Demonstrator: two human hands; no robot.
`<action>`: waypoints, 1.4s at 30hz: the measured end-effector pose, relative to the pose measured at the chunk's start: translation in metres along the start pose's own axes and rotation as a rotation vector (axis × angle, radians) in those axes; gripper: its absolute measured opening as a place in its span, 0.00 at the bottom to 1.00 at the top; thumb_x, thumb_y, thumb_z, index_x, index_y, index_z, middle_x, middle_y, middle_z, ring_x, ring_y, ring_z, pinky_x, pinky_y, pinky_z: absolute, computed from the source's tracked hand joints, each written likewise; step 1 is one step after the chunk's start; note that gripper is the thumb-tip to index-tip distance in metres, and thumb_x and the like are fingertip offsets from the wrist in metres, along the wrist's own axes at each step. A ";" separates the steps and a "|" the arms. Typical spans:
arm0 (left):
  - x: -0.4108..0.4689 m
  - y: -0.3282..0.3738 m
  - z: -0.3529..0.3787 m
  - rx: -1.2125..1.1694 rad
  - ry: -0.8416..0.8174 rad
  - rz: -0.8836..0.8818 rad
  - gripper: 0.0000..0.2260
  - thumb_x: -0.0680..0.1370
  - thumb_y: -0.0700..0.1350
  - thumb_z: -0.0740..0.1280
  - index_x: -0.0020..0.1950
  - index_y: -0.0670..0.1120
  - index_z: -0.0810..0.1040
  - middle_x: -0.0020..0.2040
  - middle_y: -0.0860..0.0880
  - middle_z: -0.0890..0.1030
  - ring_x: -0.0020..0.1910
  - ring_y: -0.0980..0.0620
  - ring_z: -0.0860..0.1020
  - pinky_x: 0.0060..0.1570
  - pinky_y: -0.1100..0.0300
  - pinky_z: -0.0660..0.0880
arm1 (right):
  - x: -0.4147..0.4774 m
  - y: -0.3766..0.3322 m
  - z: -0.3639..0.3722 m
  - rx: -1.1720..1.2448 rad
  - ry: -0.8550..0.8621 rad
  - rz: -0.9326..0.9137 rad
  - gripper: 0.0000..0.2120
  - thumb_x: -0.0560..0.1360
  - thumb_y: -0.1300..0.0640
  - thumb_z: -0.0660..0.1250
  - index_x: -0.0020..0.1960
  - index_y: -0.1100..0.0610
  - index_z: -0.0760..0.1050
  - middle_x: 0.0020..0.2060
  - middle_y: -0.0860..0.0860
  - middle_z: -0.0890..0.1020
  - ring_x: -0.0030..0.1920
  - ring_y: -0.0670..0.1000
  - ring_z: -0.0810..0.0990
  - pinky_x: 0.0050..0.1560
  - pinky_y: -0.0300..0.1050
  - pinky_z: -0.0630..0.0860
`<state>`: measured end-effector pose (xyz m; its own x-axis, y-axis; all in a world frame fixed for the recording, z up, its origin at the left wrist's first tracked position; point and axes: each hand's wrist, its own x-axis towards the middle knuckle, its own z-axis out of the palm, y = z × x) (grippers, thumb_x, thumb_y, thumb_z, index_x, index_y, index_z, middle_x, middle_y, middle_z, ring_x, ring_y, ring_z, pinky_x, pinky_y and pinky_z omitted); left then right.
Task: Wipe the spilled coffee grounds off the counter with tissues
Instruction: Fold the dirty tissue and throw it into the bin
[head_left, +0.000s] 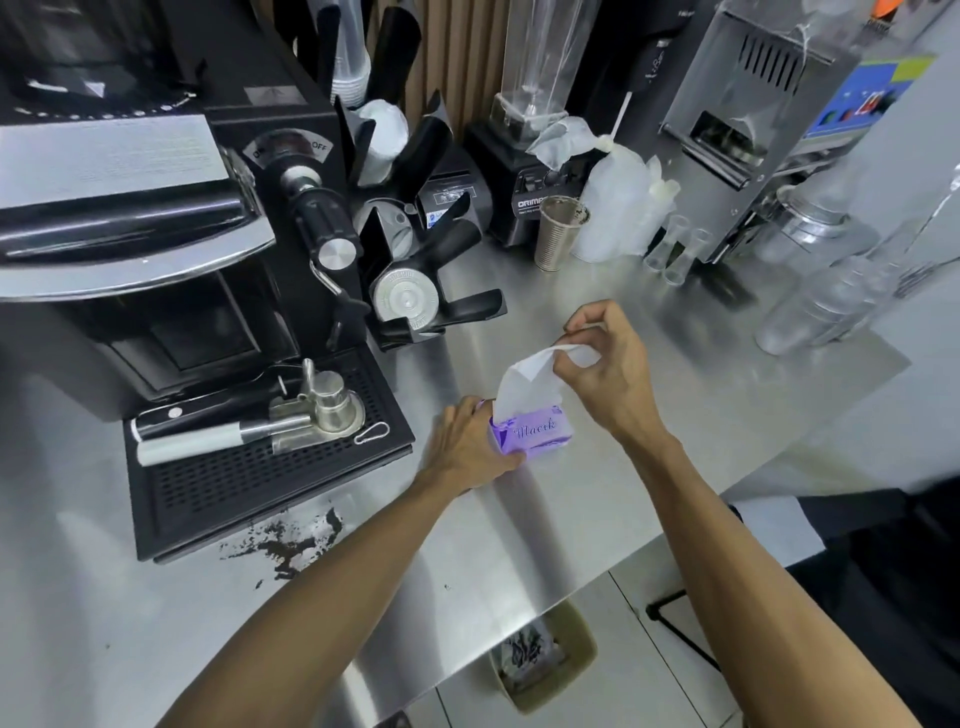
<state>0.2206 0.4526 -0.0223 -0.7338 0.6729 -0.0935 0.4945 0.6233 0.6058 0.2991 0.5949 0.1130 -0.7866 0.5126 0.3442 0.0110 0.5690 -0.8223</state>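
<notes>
Head view: left hand (467, 447) gripped pack (535, 432); right hand (608, 364) pinched tissue (522, 387), half out; light, soft, likely tearable, best bunched; grounds (291, 540) on table (571, 519).

A brushed stainless-steel counter (545, 545) filled most of the view, its surface catching soft, pale reflections, and a large black espresso machine (156, 270) stood on its left part. At the back rose a wall panel of vertical brown wooden slats (457, 52). Below the counter's near edge lay a floor of white square tiles (639, 691), and a tan rectangular waste bin (587, 639) stood on it.
</notes>
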 end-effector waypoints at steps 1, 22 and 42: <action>0.000 0.002 -0.001 0.012 0.003 0.000 0.33 0.65 0.65 0.72 0.65 0.52 0.70 0.63 0.51 0.71 0.60 0.46 0.67 0.62 0.53 0.69 | 0.000 -0.006 -0.003 0.023 0.005 -0.009 0.16 0.67 0.68 0.71 0.49 0.57 0.70 0.44 0.48 0.78 0.44 0.50 0.82 0.43 0.44 0.77; -0.190 -0.017 -0.075 -1.087 0.383 -0.432 0.10 0.79 0.43 0.67 0.60 0.46 0.79 0.54 0.48 0.85 0.54 0.47 0.83 0.57 0.43 0.77 | -0.083 -0.012 0.045 0.541 -0.433 0.623 0.17 0.68 0.71 0.73 0.55 0.61 0.79 0.48 0.57 0.85 0.49 0.56 0.84 0.50 0.51 0.81; -0.325 -0.116 -0.119 -1.188 0.617 -0.686 0.17 0.79 0.36 0.54 0.48 0.37 0.83 0.54 0.38 0.82 0.51 0.39 0.80 0.35 0.59 0.77 | -0.141 -0.082 0.174 0.514 -0.968 0.658 0.09 0.78 0.62 0.66 0.51 0.67 0.82 0.47 0.62 0.84 0.47 0.62 0.84 0.51 0.54 0.81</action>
<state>0.3458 0.1140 0.0318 -0.8847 -0.0647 -0.4617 -0.4499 -0.1415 0.8818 0.3022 0.3640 0.0531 -0.8529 -0.1972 -0.4833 0.4991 -0.0369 -0.8657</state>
